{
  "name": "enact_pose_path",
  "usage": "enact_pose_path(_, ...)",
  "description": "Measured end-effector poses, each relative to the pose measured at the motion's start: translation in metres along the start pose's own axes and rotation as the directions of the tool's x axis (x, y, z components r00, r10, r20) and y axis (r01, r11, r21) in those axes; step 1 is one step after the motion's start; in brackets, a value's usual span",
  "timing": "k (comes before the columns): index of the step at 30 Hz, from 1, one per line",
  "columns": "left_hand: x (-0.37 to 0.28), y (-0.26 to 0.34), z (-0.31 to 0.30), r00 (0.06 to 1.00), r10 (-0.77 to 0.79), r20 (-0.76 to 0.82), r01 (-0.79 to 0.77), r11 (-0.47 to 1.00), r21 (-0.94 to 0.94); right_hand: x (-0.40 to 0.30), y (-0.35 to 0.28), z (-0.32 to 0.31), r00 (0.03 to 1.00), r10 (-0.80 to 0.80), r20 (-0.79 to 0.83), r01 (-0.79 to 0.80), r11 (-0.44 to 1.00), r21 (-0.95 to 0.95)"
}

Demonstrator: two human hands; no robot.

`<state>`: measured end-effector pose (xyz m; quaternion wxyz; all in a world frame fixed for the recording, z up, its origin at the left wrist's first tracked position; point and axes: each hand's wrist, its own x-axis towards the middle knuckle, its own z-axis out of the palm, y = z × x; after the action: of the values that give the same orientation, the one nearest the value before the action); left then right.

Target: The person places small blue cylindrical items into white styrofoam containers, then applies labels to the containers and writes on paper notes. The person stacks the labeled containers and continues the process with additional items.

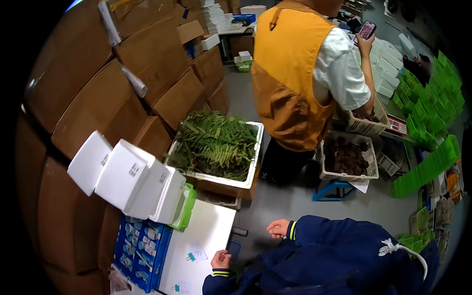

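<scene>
My left hand (pixel 221 259) is at the right edge of a white table (pixel 212 221), its fingers loosely curled; whether it holds anything cannot be told. My right hand (pixel 279 228) hangs over the floor to the right of the table, fingers partly curled, with nothing seen in it. On the table near my left hand lie a small paper (pixel 199 256) and a teal binder clip (pixel 190 257). White foam boxes (pixel 121 177) and a green plastic basket (pixel 190 206) stand at the table's far end, beside a blue crate (pixel 166 239) of small containers.
A foam box (pixel 259 147) of fern fronds stands ahead. A person in a yellow and brown vest (pixel 291 73) holds a phone (pixel 366 30), near baskets (pixel 372 173) of dark brown round items, one on a blue stool (pixel 317 193). Cardboard boxes (pixel 99 103) line the left; green baskets (pixel 427 166) stand right.
</scene>
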<state>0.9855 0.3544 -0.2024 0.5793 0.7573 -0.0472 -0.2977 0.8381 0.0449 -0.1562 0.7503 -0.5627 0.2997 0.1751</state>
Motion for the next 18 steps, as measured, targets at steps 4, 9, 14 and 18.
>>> enact_pose_path(4, 0.043, 0.061, 0.117, 0.949, 0.148, 0.278, -0.197, 0.967, 0.159, -0.042, 0.000, -0.101, 0.975, -0.057, -0.216, 0.101, 0.975, 0.198)
enact_pose_path(9, 0.083, 0.074, 0.220, 0.767, 0.460, 0.447, -0.585, 0.787, 0.195, -0.083, 0.012, -0.163, 0.926, -0.116, -0.359, 0.207, 0.951, 0.228)
enact_pose_path(14, 0.086, 0.094, 0.234, 0.726, 0.508, 0.464, -0.595, 0.802, 0.053, -0.051, 0.024, -0.162, 0.942, -0.090, -0.324, 0.132, 0.985, 0.108)
enact_pose_path(18, 0.074, 0.062, 0.182, 0.839, 0.498, 0.218, -0.536, 0.824, 0.182, -0.002, -0.014, -0.135, 0.986, -0.099, -0.136, 0.085, 0.991, -0.105)
